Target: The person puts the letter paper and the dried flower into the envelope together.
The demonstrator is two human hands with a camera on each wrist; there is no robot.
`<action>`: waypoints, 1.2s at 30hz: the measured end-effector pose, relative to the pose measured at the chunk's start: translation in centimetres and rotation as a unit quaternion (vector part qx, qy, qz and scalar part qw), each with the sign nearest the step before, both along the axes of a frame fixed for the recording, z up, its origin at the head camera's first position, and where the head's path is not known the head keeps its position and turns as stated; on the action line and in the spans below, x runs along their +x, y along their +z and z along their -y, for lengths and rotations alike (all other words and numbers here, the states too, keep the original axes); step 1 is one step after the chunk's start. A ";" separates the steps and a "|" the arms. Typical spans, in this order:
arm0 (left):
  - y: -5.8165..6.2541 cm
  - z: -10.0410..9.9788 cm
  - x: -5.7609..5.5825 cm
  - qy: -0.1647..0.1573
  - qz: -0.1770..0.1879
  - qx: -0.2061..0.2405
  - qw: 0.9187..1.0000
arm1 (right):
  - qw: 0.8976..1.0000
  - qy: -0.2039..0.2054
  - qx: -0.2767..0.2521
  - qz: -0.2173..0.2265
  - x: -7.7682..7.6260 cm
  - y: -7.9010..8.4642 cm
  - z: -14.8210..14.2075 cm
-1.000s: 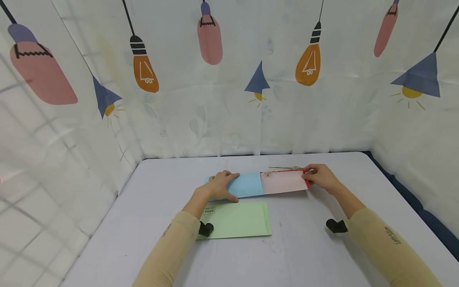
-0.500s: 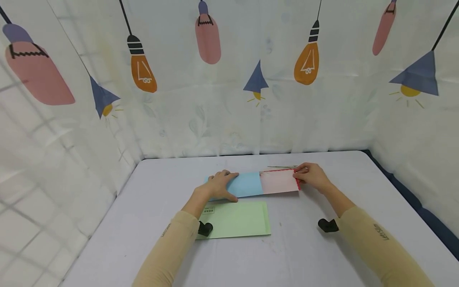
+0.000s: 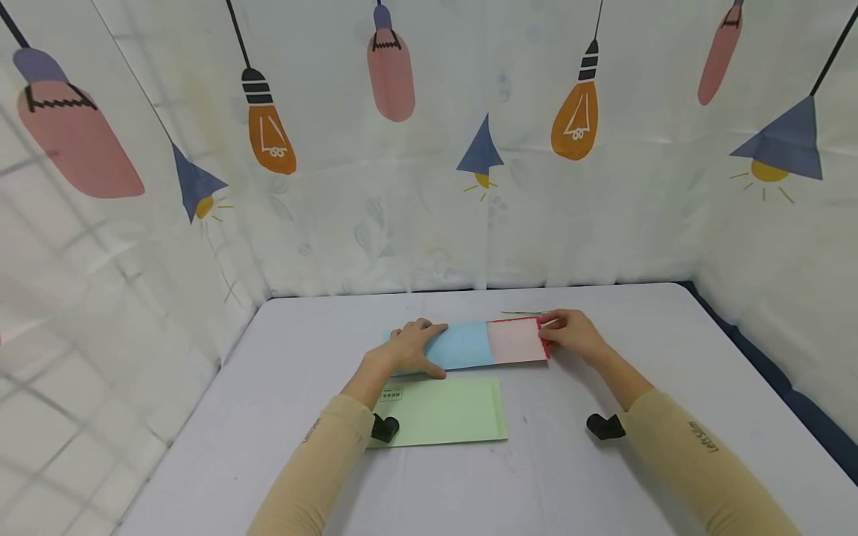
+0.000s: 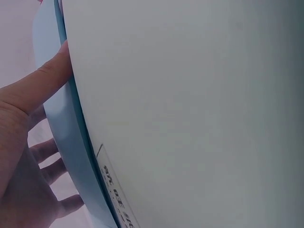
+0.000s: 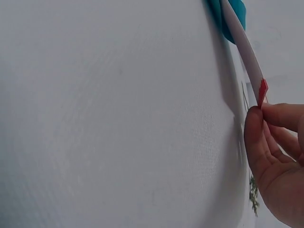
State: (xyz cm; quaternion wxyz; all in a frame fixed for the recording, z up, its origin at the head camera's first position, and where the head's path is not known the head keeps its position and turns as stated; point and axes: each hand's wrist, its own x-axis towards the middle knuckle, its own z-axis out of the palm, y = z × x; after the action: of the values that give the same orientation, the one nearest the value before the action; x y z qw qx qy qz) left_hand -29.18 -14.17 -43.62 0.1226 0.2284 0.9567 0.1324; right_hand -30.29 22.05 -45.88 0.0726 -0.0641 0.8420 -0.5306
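Note:
A light-blue envelope (image 3: 465,345) lies across the middle of the table, its left part hidden under my left hand (image 3: 417,348). The fingers of that hand are spread over the envelope, with the thumb at its near edge in the left wrist view. From the envelope's right end sticks out a pink card (image 3: 512,342) with a red edge; its left part is hidden. My right hand (image 3: 573,331) pinches the card's red right end between thumb and fingers, as the right wrist view also shows. In that view the card (image 5: 249,59) bows slightly above the table.
A pale green envelope (image 3: 445,413) with a small printed label lies nearer me, just in front of the blue one. Behind the card lies a thin green sprig (image 3: 526,313). The white tabletop (image 3: 536,484) meets a curtain at the back.
My right hand has moved left with the pink card, and less of the card shows outside the blue envelope. The left hand has stayed in place.

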 end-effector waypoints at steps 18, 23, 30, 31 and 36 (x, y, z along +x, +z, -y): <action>-0.5 0.2 -0.3 0.000 0.003 0.006 1.000 | 0.999 -0.003 -0.030 0.032 -0.1 -0.7 1.8; -0.4 0.2 -0.3 0.000 0.001 0.008 1.000 | 0.999 0.004 -0.037 0.037 0.0 -0.5 2.5; -0.4 0.2 -0.4 0.000 -0.001 0.003 1.000 | 0.999 0.008 -0.029 0.037 0.0 -0.5 3.1; -0.4 0.2 -0.4 0.000 -0.001 0.004 1.000 | 0.999 0.006 -0.027 0.038 0.0 -0.5 3.2; -0.4 0.1 -0.4 0.000 -0.001 0.002 1.000 | 0.999 -0.001 -0.025 0.038 0.0 -0.6 3.6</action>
State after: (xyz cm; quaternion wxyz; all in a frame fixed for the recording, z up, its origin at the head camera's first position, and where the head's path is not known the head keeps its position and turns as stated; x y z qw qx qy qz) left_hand -29.56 -14.28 -44.05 0.1210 0.2292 0.9565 0.1340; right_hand -30.27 18.48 -46.47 0.1021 -0.0446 0.8253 -0.5536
